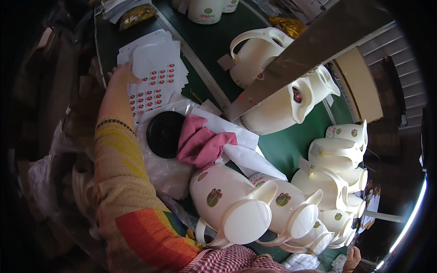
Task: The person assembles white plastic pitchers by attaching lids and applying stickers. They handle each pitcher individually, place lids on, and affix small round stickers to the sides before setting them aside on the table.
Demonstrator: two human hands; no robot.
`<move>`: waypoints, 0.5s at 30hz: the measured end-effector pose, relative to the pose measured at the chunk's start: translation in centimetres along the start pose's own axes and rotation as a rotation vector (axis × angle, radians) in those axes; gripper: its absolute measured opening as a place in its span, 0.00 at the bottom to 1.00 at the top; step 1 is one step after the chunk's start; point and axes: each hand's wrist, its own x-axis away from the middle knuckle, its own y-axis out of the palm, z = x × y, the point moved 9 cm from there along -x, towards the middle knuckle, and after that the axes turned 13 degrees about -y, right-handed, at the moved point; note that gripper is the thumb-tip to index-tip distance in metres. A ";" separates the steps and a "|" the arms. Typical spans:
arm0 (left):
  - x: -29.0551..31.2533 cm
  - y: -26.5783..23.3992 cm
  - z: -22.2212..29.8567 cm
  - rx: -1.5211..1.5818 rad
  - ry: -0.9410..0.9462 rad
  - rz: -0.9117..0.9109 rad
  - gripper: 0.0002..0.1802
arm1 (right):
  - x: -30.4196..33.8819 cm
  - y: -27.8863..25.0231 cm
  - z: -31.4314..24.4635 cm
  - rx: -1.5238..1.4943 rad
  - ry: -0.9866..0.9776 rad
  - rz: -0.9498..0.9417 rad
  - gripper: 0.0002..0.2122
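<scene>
My left hand (122, 75) rests on the left edge of a stack of white sticker sheets (158, 51) printed with rows of small round red-and-green stickers. Its thumb stretches over the paper, apart from the fingers. At the lower right rim, my right hand (352, 259) shows only in part; its fingers look curled, and whatever they hold is hidden. Cream-coloured jugs with handles stand between my arms; the nearest jug (227, 195) has a white round lid and a green picture on its side. Beside it is another jug (287, 207).
A pink cloth (200, 141) and a black round disc (165, 134) lie on clear plastic and paper. A metal bar (314, 50) crosses above the green belt (291, 150). More jugs (325, 184) crowd the right; a cardboard box (359, 84) stands behind. Gold-coloured packets (136, 17) lie far off.
</scene>
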 end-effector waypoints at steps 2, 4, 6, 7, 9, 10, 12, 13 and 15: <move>3.0 -4.3 -0.7 -0.059 -0.009 0.109 0.57 | -2.3 3.3 -2.0 0.075 0.017 0.130 0.19; 1.6 -2.6 -2.7 -0.056 -0.047 0.103 0.54 | -1.6 -0.1 -3.0 0.248 0.036 0.213 0.21; 0.4 -0.1 -2.2 -0.057 -0.024 0.125 0.49 | -0.2 -3.8 -4.0 0.426 0.047 0.279 0.22; -0.1 0.8 -2.2 -0.062 -0.014 0.140 0.46 | 0.4 -5.6 -4.6 0.508 0.051 0.310 0.23; -1.4 2.4 -1.7 0.055 0.064 0.119 0.38 | 1.9 -9.6 -6.2 0.682 0.055 0.375 0.24; 0.9 -2.1 -1.4 0.056 0.088 0.204 0.35 | 0.4 -4.5 -7.7 0.657 0.073 0.420 0.25; 0.9 -2.3 -2.6 0.176 0.154 0.328 0.27 | -0.4 -3.9 -10.4 0.808 0.063 0.505 0.27; 0.6 -1.6 -2.5 0.241 0.201 0.375 0.23 | 0.5 -4.1 -11.7 0.902 0.068 0.539 0.27; 2.8 -5.2 -4.1 0.371 0.276 0.437 0.20 | -4.4 -2.6 -14.1 0.149 0.105 0.259 0.21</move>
